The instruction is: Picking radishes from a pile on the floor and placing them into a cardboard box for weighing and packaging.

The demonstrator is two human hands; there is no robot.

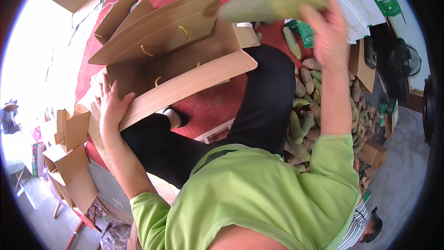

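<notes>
In front of my legs stands a cardboard box [194, 79] with its top flaps raised and yellow cord loops on its walls. My left hand [111, 104] holds the box's left edge, fingers stretched along it and thumb apart on the near flap. My right hand [326, 23] is raised beyond the box's right end, its fingers wrapped round one end of a long green gourd [270, 4]. Motion blurs both gourd and hand. The gourd points left, over the far right corner of the box. What lies deep inside the box is shadowed.
Right of my leg lies a large pile of similar green and reddish-brown gourds [307, 120]. More cartons [71, 166] stand at the left. White and green flattened packaging [349, 2] and a fan [406, 58] are at the right. Another person [367, 227] shows at lower right.
</notes>
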